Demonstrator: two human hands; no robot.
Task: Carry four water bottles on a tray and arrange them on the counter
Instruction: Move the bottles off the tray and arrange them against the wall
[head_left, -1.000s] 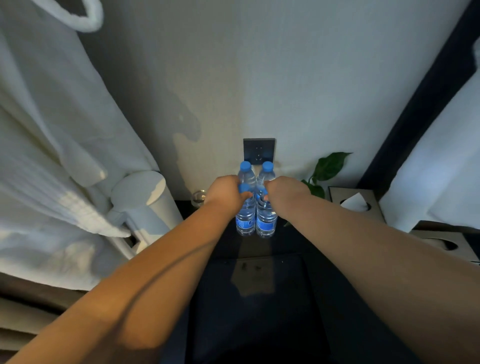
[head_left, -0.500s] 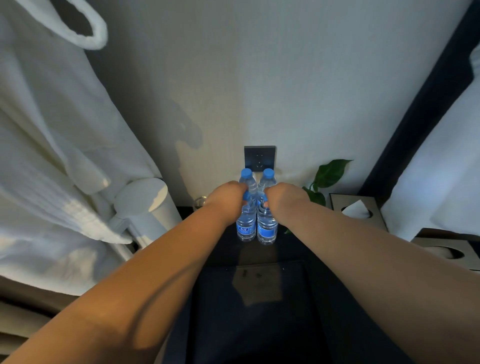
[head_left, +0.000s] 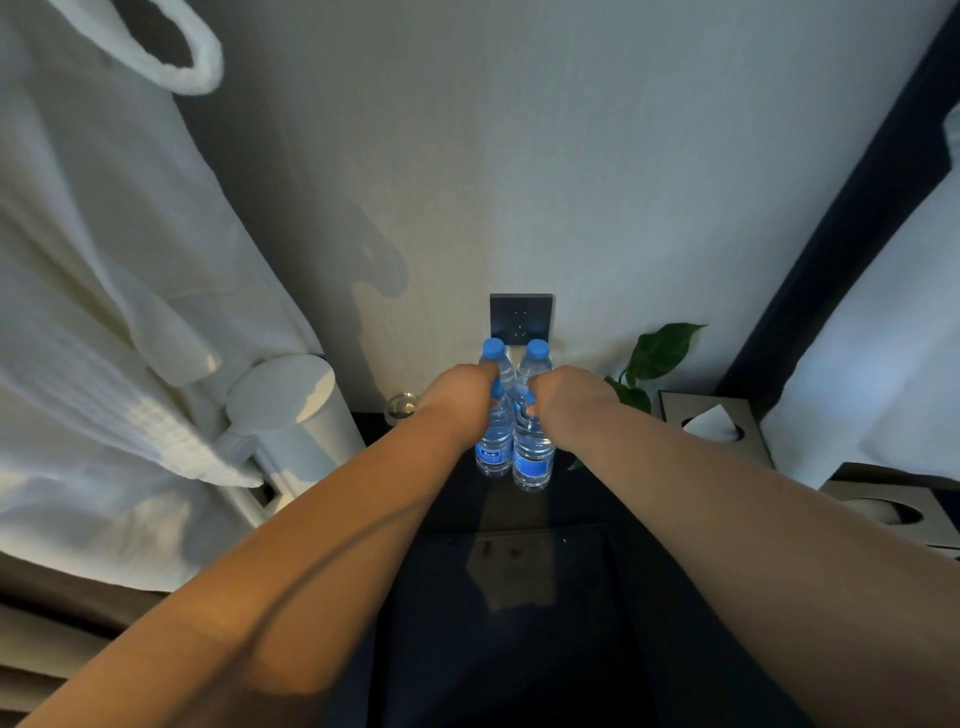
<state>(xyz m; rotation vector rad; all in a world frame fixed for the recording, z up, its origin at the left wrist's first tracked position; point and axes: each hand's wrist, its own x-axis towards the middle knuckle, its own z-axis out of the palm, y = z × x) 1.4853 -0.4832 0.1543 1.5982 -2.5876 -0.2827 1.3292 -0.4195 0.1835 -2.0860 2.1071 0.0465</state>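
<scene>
1. Head view: four water bottles stand upright in a tight cluster on the dark counter (head_left: 457, 499), against the wall below a dark wall socket (head_left: 521, 319).
2. The left hand (head_left: 457, 397) is closed around the neck of the front left bottle (head_left: 493, 441); the right hand (head_left: 569, 402) is closed around the neck of the front right bottle (head_left: 532, 457).
3. Both front bottles touch each other, their bases on the counter.
4. The rear left bottle (head_left: 492, 353) and rear right bottle (head_left: 536, 356) show only blue caps and shoulders behind the hands.
5. The dark tray (head_left: 519, 623) lies nearer the person, empty.
6. A white kettle (head_left: 291, 415) stands left, a leafy plant (head_left: 660, 353) and tissue box (head_left: 711, 421) right, a white bathrobe (head_left: 104, 312) hangs far left.
</scene>
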